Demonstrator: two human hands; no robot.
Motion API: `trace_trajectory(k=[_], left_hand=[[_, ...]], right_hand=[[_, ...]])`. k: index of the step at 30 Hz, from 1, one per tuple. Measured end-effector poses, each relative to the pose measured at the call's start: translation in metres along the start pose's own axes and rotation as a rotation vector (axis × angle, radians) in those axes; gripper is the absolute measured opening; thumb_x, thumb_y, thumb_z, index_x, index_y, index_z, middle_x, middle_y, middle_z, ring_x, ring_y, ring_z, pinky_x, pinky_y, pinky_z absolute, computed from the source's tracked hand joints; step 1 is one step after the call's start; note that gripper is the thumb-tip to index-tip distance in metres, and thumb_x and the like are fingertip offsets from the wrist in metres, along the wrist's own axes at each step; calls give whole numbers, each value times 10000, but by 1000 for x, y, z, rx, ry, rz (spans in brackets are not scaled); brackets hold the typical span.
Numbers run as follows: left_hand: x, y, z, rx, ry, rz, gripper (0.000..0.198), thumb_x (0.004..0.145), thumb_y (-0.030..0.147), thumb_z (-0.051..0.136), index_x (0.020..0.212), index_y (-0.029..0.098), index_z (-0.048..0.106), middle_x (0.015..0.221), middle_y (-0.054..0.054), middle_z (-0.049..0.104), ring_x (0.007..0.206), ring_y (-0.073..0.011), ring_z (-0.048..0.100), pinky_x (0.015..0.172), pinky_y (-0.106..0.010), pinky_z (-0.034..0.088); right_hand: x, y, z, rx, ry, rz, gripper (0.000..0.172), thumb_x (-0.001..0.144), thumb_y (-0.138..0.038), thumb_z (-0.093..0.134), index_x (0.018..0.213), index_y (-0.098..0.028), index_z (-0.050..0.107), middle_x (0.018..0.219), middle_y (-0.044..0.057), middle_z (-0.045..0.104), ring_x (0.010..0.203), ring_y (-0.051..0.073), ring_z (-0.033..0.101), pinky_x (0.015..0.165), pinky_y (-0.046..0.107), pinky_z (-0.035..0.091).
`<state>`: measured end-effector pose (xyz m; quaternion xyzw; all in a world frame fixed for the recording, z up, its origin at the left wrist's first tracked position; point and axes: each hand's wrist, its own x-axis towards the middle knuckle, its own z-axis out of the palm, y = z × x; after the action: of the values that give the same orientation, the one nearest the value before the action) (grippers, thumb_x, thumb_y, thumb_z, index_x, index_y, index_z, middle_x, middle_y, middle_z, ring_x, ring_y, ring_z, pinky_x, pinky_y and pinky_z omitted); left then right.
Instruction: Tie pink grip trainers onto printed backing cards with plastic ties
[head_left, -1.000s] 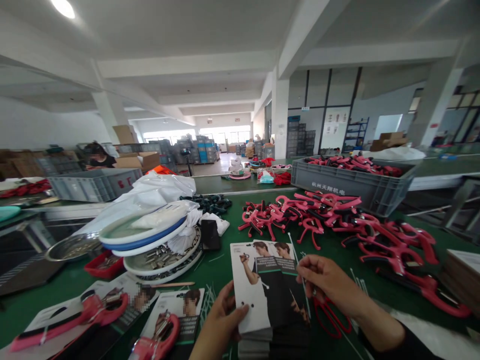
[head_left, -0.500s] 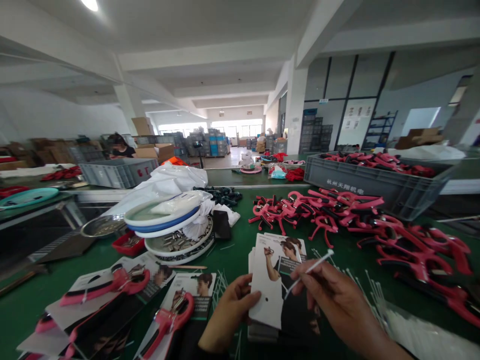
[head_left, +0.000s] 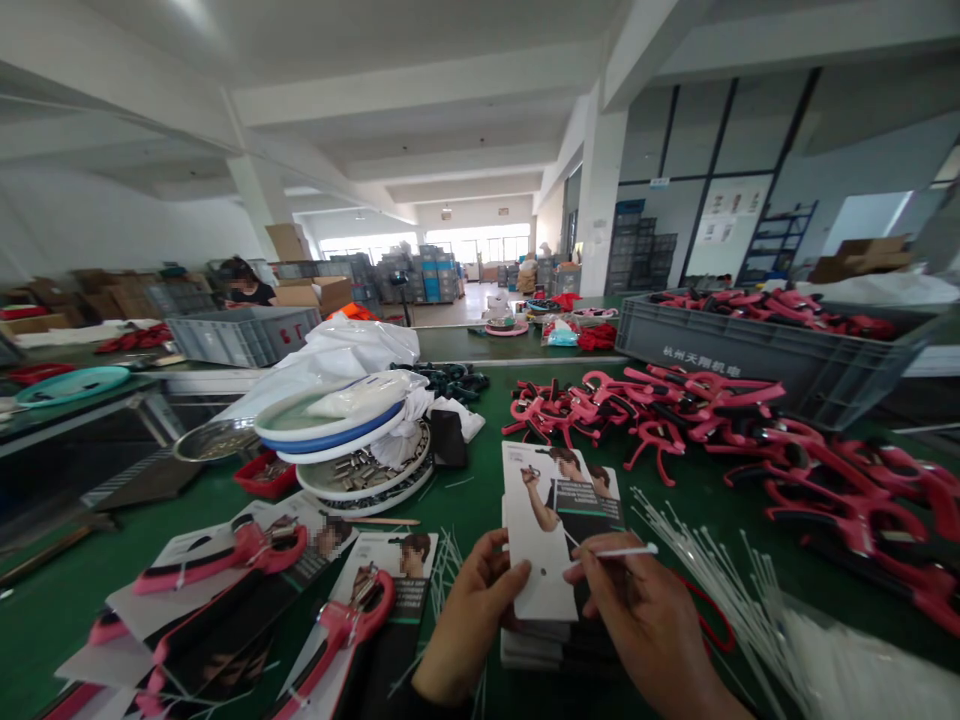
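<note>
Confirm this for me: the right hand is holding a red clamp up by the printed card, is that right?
Not quite. The head view shows the right hand holding a white cable tie, not a red clamp, up by the printed card.

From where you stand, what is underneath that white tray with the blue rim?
Under the blue-rimmed white tray sits a round tray of small metal pieces, with white cloth between them. Whatever lies directly beneath the upper tray's middle is covered.
</note>
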<state>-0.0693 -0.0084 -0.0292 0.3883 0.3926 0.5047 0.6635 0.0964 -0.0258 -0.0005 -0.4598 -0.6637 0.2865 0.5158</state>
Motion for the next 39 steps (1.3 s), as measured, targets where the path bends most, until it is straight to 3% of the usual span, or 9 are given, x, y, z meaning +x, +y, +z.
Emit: trace_trajectory(k=[7,13,21,27,31,36,39], left_hand=[[-1,-6,7,-18,-8,28,511,690,351,705,1063,211,385,838,-22,638,584,-111,584,436,-165,394],[-2,-7,11,-66,-9,63,460,745,310,663,1073,217,354,974,-55,633,619,-96,588,475,-169,416],[-2,-5,15,-22,61,79,444,742,316,663,1060,210,371,983,-54,628,582,-71,565,431,-140,383],[-5,-6,22,-72,33,84,445,736,308,670,1067,218,387,1028,-65,623,644,-99,599,468,-160,428],[-8,-7,29,-202,23,-9,495,691,285,717,1081,227,418,976,-48,646,609,-94,604,466,-155,436],[-10,-10,32,-440,23,-113,374,717,310,701,1030,167,554,968,-83,671,667,-86,629,566,-151,491],[-6,-18,34,-426,86,-105,385,623,290,778,942,141,623,906,-68,691,623,-66,617,540,-124,475]], right_hand=[[5,6,0,-4,128,-32,139,865,-335,492,865,-198,514,767,43,634,585,138,627,467,222,535],[3,11,2,23,118,-43,136,869,-328,483,857,-197,515,767,51,629,663,164,651,451,221,539],[3,14,1,0,176,-65,144,844,-335,519,857,-193,541,795,66,646,633,164,647,466,233,545],[1,16,9,67,168,18,187,836,-376,519,827,-190,542,759,53,639,606,158,630,461,229,517],[3,22,11,49,232,164,243,785,-428,566,760,-187,566,678,34,641,582,159,597,530,249,498],[8,23,7,144,225,297,286,716,-459,615,671,-179,577,650,27,635,627,172,586,598,265,476],[13,24,6,184,177,352,271,694,-439,633,654,-177,577,641,20,631,634,170,578,608,265,459]])
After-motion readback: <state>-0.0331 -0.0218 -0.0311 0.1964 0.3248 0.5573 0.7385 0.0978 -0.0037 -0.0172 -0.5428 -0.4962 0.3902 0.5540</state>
